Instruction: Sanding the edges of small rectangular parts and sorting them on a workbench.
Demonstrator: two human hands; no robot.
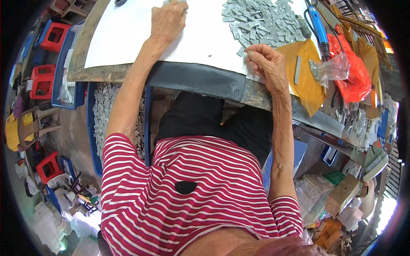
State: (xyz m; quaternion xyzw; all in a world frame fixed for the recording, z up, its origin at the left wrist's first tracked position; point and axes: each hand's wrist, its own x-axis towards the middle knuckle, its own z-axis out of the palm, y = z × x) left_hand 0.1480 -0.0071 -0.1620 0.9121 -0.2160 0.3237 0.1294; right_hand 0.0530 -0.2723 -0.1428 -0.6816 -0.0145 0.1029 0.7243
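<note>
My left hand (170, 20) is at the far edge of the view over the white table sheet (124, 34), its fingers curled down. A bit of grey shows beyond the fingertips, but what they grip is cut off by the picture's edge. My right hand (270, 66) is above the table's near edge, thumb and forefinger pinched together. Whatever lies in that pinch is too small to make out. Just beyond it spreads a pile of small flat grey plastic pieces (267, 23). One tiny dark bit (209, 56) rests on the sheet between the hands.
Right of the pile are a blue corded tool (317, 23), yellow-brown paper (309, 96) bearing a grey strip (297, 70), a clear bag of small metal parts (318, 73) and a red plastic bag (356, 81). Below the table stands a blue crate (92, 128) of grey pieces. Red stools (41, 81) stand left.
</note>
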